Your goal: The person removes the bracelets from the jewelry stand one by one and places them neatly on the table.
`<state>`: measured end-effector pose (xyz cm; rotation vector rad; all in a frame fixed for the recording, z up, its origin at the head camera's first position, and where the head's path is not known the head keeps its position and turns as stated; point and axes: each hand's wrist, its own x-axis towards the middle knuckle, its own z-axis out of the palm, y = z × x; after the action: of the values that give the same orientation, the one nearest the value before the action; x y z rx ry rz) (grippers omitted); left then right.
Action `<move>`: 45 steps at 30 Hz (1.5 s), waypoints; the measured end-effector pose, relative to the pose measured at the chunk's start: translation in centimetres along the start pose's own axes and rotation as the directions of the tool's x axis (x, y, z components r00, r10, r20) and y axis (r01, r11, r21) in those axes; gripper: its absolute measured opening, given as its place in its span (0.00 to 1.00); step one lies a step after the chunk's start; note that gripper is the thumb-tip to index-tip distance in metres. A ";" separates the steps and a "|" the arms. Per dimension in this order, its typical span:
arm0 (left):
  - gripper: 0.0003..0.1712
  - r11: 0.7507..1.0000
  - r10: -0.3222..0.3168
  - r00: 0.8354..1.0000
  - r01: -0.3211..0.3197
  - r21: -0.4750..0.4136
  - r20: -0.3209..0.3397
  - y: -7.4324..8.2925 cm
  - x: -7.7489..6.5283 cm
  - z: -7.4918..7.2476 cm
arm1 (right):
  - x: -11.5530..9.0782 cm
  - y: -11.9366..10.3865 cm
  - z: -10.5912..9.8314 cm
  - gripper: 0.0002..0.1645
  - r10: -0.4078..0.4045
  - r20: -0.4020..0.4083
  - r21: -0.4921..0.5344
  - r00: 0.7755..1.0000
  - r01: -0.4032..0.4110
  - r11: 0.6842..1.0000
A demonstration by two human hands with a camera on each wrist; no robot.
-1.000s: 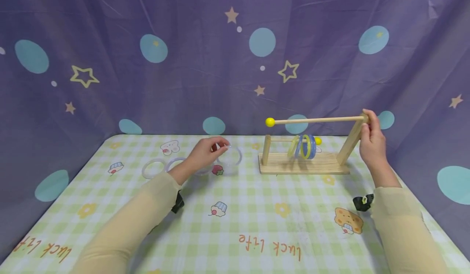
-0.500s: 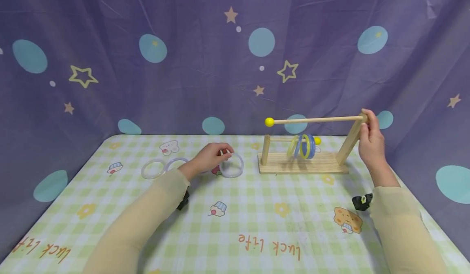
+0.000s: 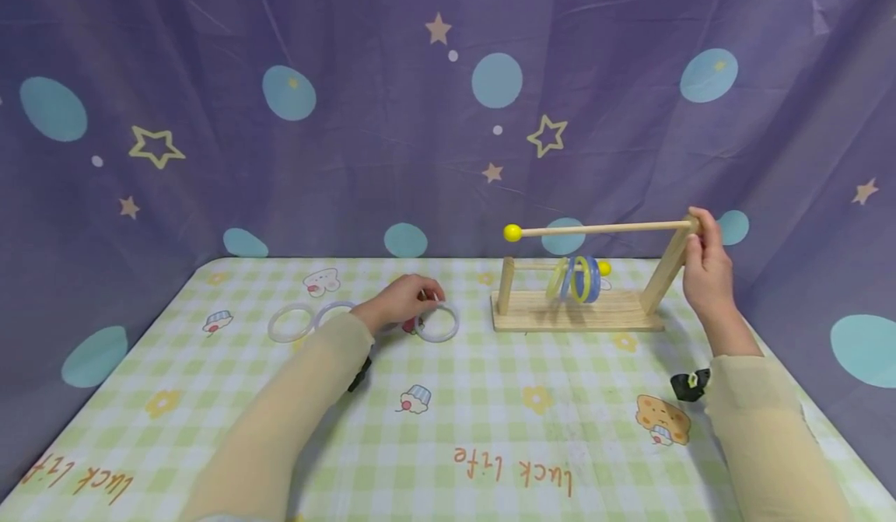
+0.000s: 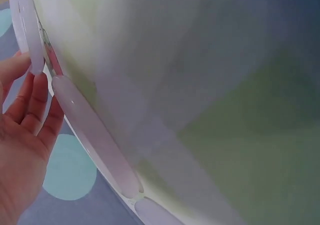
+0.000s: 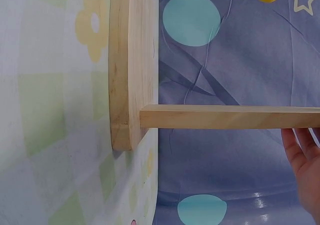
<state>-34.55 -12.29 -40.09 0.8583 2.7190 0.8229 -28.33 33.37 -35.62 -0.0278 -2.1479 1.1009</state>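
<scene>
My left hand pinches the edge of a pale lilac ring low over the tablecloth, between thumb and fingertips. In the left wrist view a second pale ring lies just beside the fingers. Farther left on the cloth are a whitish ring and a bluish ring, partly behind the sleeve. My right hand grips the top of the taller post of a wooden stand. Yellow and blue rings hang on the stand's lower rod; its upper rod bears none.
A yellow ball caps the left end of the upper rod, and another yellow ball ends the lower one. A checked tablecloth covers the table. Behind it hangs a purple curtain.
My left hand has moved slightly right and down, and the lilac ring has gone from raised to low at the cloth. My right hand keeps its grip on the post.
</scene>
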 end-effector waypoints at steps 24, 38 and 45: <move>0.08 0.996 -0.077 0.997 0.078 0.038 -0.009 -1.3 0.7 -0.7 | 0.0 -0.3 -0.1 0.23 -0.006 0.021 0.009 1.000 0.006 1.000; 0.08 0.999 0.031 0.998 -0.031 0.013 -0.054 -0.8 0.4 -1.1 | -0.2 -0.3 -0.2 0.23 -0.010 0.031 -0.008 0.999 0.010 1.000; 0.11 0.986 0.121 0.989 -0.129 -0.103 -0.081 1.8 -0.5 -0.3 | -0.1 -0.3 -0.1 0.23 -0.014 0.010 -0.004 1.000 0.014 1.000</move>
<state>-33.42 -11.50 -38.83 1.0026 2.6761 1.0373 -28.10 33.21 -35.41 -0.0093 -2.1564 1.0905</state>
